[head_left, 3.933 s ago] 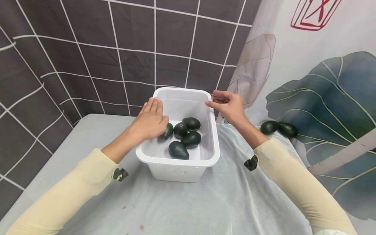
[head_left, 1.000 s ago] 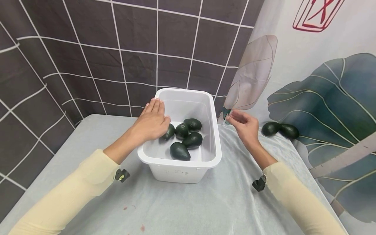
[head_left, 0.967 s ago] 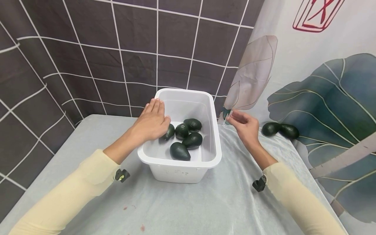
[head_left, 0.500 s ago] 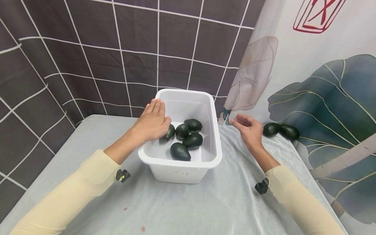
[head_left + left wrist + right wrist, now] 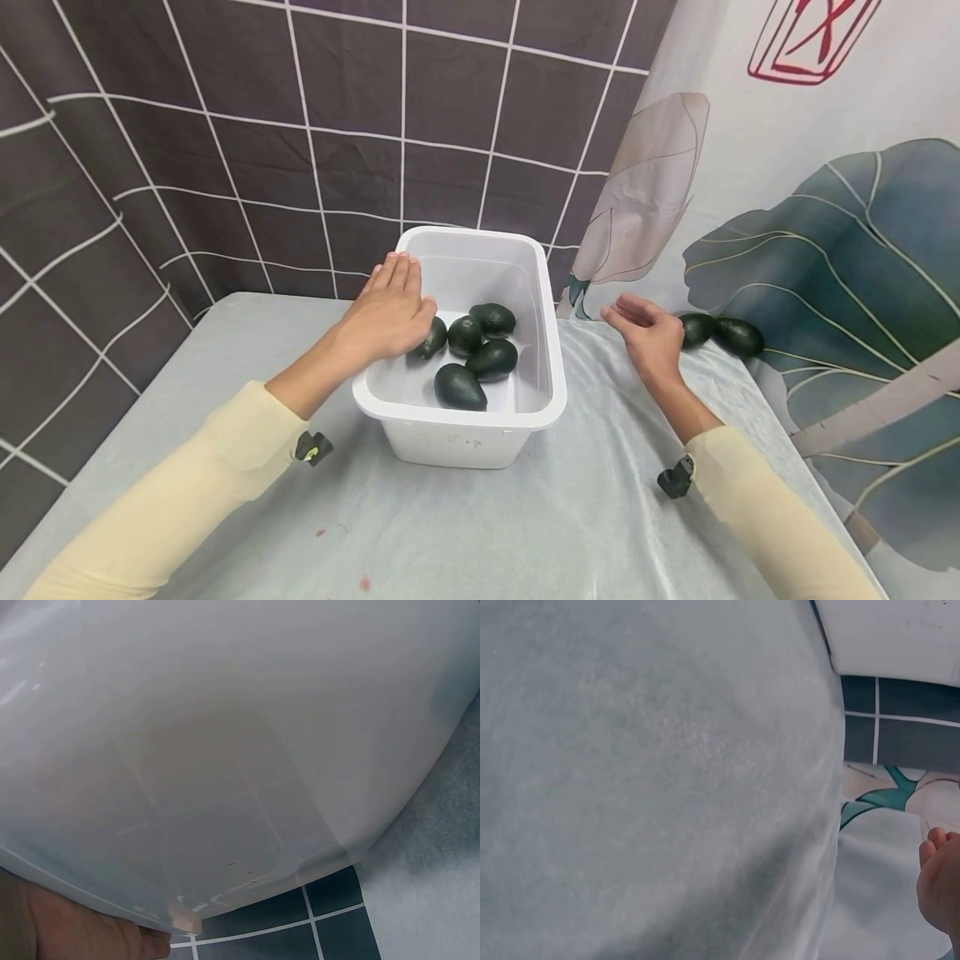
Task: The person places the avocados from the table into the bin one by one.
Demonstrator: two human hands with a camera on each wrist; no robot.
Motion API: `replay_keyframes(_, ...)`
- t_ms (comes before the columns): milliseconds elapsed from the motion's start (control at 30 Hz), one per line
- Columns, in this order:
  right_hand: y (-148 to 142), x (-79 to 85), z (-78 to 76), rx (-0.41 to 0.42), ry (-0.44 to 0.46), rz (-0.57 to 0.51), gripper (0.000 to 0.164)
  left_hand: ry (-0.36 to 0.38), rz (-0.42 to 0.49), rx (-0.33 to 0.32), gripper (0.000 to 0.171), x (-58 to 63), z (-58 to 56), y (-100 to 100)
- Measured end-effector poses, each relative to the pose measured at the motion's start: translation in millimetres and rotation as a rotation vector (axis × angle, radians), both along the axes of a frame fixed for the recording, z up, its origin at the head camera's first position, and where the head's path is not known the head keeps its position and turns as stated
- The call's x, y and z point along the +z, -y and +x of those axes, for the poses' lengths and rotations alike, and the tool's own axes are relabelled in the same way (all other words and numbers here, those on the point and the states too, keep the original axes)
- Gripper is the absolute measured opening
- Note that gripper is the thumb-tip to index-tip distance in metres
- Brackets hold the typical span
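Observation:
In the head view, my left hand (image 5: 386,312) rests flat on the left rim of a white plastic tub (image 5: 461,442), its fingers straight. Several dark green avocados (image 5: 459,388) lie on the tub's floor, and one is partly covered by that hand. To the right of the tub hovers my right hand (image 5: 651,340), fingers loosely bent and holding nothing. It overlaps one of two avocados (image 5: 738,337) lying side by side at the right. In the left wrist view, the tub wall (image 5: 187,750) fills most of the picture, with my left hand along its rim at the lower left.
A pale grey cloth (image 5: 480,533) with folds covers the table. Behind stands a dark curtain (image 5: 345,167) with a white grid, and at the right a white curtain (image 5: 735,150) with printed leaves meets the table's edge.
My right hand has let go of the tub's right rim and moved rightward and nearer, reaching beside the two avocados outside. My left hand keeps its place on the left rim.

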State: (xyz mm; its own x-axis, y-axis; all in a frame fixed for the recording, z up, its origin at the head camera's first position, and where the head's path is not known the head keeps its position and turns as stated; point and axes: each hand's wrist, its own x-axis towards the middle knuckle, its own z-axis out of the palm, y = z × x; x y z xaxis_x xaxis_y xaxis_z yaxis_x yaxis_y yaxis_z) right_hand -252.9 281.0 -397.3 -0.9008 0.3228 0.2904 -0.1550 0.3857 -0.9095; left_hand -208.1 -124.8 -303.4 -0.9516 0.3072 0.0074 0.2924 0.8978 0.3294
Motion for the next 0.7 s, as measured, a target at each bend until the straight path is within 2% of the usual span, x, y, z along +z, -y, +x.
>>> replay_keyframes(200, -7, 0.9, 1.8, -0.018, 0.000, -0.011, 0.051, 0.000, -0.002, -0.002, 0.079, 0.1, 0.0, 0)
replay_keyframes(467, -18, 1.3, 3.3, -0.047, 0.020, 0.043, 0.054, -0.003, 0.000, 0.004, 0.079, -0.1, -0.5, 0)
replay_keyframes(700, -27, -0.9, 3.3, -0.076, 0.027, 0.044, 0.053, -0.005, 0.003, 0.001, 0.079, -0.9, -0.7, 0)
